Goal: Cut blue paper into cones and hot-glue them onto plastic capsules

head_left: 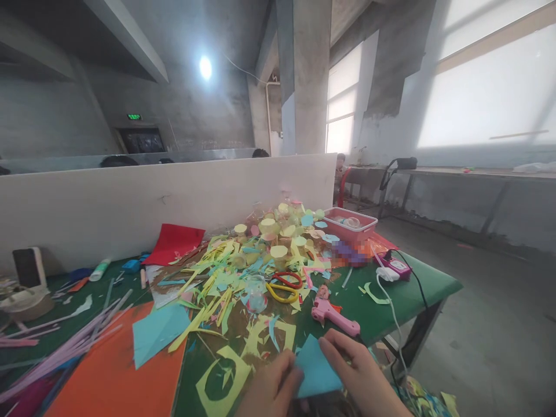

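A piece of blue paper is held at the table's near edge between my two hands. My left hand pinches its left side, fingers closed. On the other side, my right hand grips the top right edge between thumb and fingers. Just beyond the right hand lies a pink glue gun. Scissors with red and yellow handles rest among the paper scraps. To the left of my left hand is a yellow paper offcut with a round hole.
Yellow and blue scraps and cut paper discs cover the table's middle. Orange sheet, blue sheet and red sheet lie left. A pink basket and a purple power strip with cables stand right. A white partition runs behind.
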The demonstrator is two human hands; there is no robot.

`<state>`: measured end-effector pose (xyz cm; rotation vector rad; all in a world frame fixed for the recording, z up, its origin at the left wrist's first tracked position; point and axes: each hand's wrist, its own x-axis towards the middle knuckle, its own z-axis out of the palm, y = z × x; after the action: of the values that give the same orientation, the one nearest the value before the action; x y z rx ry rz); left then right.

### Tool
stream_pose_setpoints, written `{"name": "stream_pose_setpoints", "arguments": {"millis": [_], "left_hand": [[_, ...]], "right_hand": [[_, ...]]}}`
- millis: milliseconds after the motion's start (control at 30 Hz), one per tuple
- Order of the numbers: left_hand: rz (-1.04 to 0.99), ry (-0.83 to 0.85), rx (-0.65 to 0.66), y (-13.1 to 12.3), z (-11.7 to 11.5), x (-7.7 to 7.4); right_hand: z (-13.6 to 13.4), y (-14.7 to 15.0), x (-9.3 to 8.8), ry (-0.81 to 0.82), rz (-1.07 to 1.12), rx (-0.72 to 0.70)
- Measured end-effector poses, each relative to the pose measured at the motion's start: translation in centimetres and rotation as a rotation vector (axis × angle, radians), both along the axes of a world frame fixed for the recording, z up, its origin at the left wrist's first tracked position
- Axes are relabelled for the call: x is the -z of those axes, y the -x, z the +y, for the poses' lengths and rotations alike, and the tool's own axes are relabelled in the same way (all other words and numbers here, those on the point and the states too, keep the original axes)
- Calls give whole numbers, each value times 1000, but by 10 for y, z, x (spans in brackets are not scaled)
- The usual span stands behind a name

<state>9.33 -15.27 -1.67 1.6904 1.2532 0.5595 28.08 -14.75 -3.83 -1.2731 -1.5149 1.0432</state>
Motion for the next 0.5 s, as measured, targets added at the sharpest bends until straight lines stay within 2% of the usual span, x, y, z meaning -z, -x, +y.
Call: {"name": "stream_pose_setpoints", "arguments": {"millis": [167, 267, 367, 500], "left_hand": [[-52, 12, -77, 2, -1, -6], [-104, 7, -163, 8, 1, -6], [-155, 5, -254, 16, 3, -7], [-280, 10, -386, 21, 4, -15]], "right_hand": [[6, -10, 2, -71, -12, 144], [10, -23, 5, -5, -94, 213], [10, -33, 9, -38, -214, 180], [1, -27, 8, -184, -255, 6]]}}
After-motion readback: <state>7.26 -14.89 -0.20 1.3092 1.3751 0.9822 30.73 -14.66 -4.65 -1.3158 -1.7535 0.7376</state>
